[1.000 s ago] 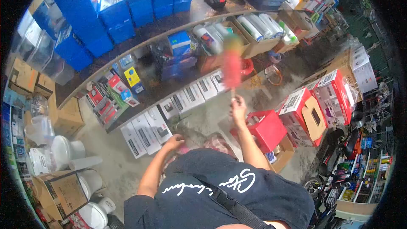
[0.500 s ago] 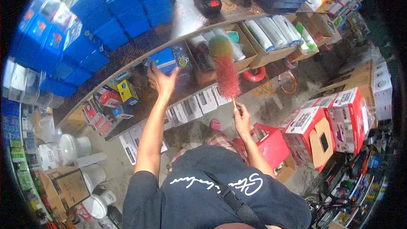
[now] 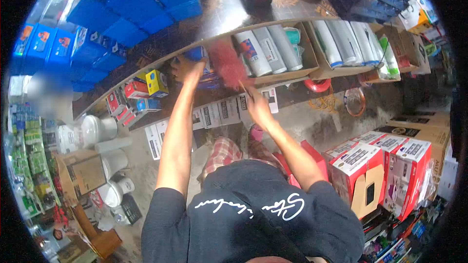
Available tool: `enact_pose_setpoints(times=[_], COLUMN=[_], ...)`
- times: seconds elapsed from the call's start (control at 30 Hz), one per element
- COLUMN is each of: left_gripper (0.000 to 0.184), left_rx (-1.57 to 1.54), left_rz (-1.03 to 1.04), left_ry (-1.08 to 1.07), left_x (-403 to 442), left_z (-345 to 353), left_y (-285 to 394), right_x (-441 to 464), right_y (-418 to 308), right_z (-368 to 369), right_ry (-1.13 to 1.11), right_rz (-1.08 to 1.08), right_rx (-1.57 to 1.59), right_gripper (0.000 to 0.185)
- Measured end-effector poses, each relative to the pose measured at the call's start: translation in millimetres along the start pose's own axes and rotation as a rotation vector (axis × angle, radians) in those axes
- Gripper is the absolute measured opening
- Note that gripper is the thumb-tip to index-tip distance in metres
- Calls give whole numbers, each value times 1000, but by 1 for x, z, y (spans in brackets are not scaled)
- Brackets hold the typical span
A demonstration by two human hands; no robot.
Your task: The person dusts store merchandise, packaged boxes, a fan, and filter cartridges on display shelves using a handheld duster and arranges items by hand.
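Observation:
My right hand (image 3: pixel 259 106) is closed around the thin handle of a fluffy duster. The red duster head (image 3: pixel 227 64) is smeared by motion and hangs over the shelf, just right of my left hand. My left hand (image 3: pixel 187 69) reaches onto the shelf, with thumb and fingers around the near side of a small blue box (image 3: pixel 197 53). Part of that box is hidden behind the hand. More blue packets (image 3: pixel 210 81) lie below the duster, partly covered by my wrist and the blur.
Left of my hand stand small yellow (image 3: pixel 157 83) and red boxes (image 3: pixel 136 89). Cartons of wrapped rolls (image 3: pixel 270 51) line the shelf to the right. Blue cases (image 3: pixel 122 9) are stacked above. Red-and-white boxes (image 3: pixel 358 158) and white buckets (image 3: pixel 99 129) stand on the floor.
The duster has swung left and toward my left hand, its head now blurred. My right hand has moved up and left with it. The view has shifted, and my left hand stays at the blue box.

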State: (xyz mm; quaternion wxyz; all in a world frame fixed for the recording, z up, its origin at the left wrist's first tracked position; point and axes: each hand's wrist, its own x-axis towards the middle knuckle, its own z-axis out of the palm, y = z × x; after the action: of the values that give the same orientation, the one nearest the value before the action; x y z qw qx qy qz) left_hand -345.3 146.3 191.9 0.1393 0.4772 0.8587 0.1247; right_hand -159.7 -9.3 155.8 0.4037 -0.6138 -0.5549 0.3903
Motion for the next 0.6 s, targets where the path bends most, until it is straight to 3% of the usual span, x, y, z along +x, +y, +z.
enact_pose_setpoints(times=[0.03, 0.1, 0.17, 0.3, 0.37, 0.4, 0.5, 0.6], left_gripper=[108, 108, 107, 106, 108, 109, 108, 107], left_rx=[-32, -69, -63, -106, -66, -174, -230, -407], left_rz=[-32, -26, -35, 79, 240, 110, 181, 164], left_ry=[15, 60, 68, 71, 89, -16, -35, -43], left_x=[-4, -6, -7, 3, 9, -3, -3, -17], left_z=[-1, 7, 8, 17, 20, -1, -3, -22], left_y=[3, 1, -1, -13, -21, -16, -42, -70], right_x=[-15, -58, -103, -167, -185, -186, -173, -133], right_y=[1, 13, 26, 23, 25, 26, 25, 30], right_z=[-2, -15, -28, -68, -70, -67, -62, -56], right_ry=[15, -85, -76, -217, -154, -70, 107, 211], right_rz=[-84, 25, -23, 82, 85, 102, 287, 51], right_rx=[36, -9, -37, -112, -93, -71, -72, -218], right_gripper=[33, 34, 29, 25, 25, 25, 27, 30])
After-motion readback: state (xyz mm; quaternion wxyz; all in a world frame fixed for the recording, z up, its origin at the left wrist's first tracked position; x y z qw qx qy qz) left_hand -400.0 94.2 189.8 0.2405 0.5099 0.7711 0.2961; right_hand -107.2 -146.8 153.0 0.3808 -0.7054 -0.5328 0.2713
